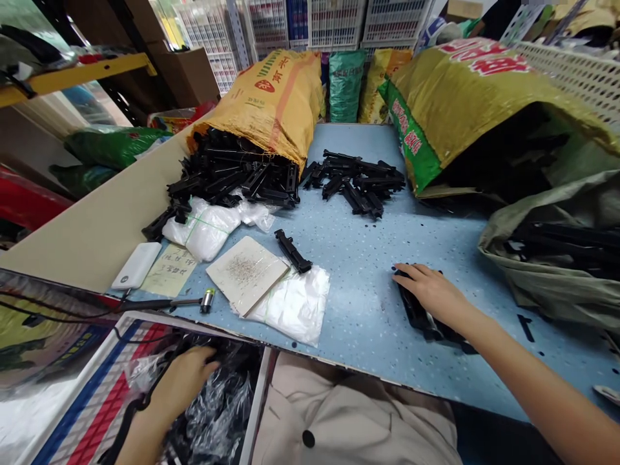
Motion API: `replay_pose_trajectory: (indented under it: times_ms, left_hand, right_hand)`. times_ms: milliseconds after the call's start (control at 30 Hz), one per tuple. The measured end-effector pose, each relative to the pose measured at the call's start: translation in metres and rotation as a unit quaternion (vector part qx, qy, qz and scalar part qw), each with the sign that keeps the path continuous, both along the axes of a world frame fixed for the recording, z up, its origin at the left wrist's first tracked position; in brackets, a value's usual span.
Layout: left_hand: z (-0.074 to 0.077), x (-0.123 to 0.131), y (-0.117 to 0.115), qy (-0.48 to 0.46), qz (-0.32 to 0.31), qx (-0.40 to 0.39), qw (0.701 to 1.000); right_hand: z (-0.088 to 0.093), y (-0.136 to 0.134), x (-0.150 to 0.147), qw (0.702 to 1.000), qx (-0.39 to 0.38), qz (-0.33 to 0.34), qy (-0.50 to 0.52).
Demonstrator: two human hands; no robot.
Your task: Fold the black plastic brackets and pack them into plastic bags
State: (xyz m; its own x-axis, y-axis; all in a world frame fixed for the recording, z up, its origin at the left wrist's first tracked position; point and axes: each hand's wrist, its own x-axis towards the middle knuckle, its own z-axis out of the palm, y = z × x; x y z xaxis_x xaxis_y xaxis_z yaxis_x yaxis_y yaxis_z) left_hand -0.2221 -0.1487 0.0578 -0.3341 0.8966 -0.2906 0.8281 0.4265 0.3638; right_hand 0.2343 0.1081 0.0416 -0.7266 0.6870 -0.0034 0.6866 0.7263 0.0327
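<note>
Black parts (415, 311): I see several lying side by side on the speckled blue table (363, 258), toward its front edge, partly hidden by the hand over them.
Right hand (423, 289): palm down on those parts, fingers laid across their far end; I cannot tell whether it grips any.
Left hand (186, 374): over the white-rimmed bin (264, 382) below the table edge, among clear-wrapped dark pieces (220, 403); from my view I cannot tell if the fingers have closed on one.
Lone black piece (293, 252): mid-table, one end by the stacked clear bags (305, 307) and the square board (247, 271).
Hammer (207, 300): lying left of the board, near the white box (137, 266).
Orange sack (276, 97): on its side, dark pieces spilling out; a loose pile (361, 181) rests just beside.
Grey-green sack (508, 239): gaping at far right, more dark pieces inside.
</note>
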Motion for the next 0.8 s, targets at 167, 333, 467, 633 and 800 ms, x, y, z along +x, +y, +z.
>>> replay_pose_trajectory:
  times_ms: [167,333,467,633,800]
  left_hand:
    - [-0.01,0.122,0.084,-0.153,-0.068,0.196,0.966]
    - [-0.035,0.143,0.13,-0.165,-0.014,0.225,0.96]
    - [-0.038,0.114,0.137,-0.225,0.026,0.202,0.953]
    - [-0.036,0.101,0.143,-0.299,0.039,0.166,0.939]
    - [-0.034,0.119,0.132,-0.265,0.053,0.189,0.944]
  right_hand:
    - [0.008,-0.001,-0.029,0.997,-0.024,0.076,-0.007]
    - [-0.001,-0.017,-0.032,0.992,-0.115,0.022,0.038]
    - [-0.005,-0.035,-0.035,0.921,-0.306,-0.114,0.212]
    - [-0.005,-0.065,-0.087,0.669,-0.563,-0.17,0.454]
    - [-0.007,-0.075,-0.131,0.513,-0.645,-0.168,0.541]
